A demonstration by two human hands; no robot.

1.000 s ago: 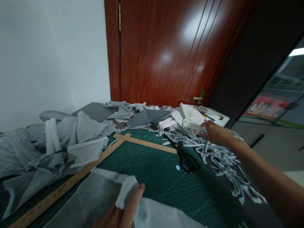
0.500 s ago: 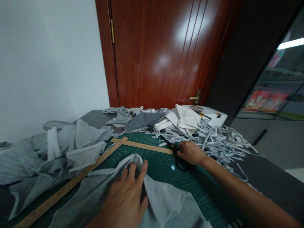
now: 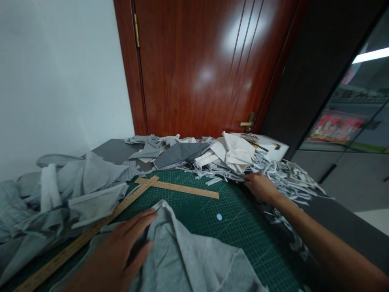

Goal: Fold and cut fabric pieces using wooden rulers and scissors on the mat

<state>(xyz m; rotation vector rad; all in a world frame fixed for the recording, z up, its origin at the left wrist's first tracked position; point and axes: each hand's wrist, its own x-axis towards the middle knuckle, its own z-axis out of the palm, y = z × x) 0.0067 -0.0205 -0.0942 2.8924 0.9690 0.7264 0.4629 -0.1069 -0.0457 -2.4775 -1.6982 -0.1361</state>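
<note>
Grey cloth: here it is, this grey cloth at bottom centre, rumpled over the green mat, one fold standing up in a peak.
Left hand: my left hand, lower left and blurred, spreads thumb from fingers beside that peak; nothing looks clasped, and I can't tell how firmly the fingertips touch.
Right hand: right of centre, my right hand bends its fingers down at the edge of the pale strips; my palm is hidden, so I can't tell what it holds.
Risk, cloth: one careless tug at the peak could skew those layers.
Risk, strips: they're tangled, so a snagged finger might drag a clump onto the mat.
In the way: long ruler slanting across lower left, short ruler beyond the peak, pale disc just right of the cloth.
Upper middle: heaped scraps.
</note>
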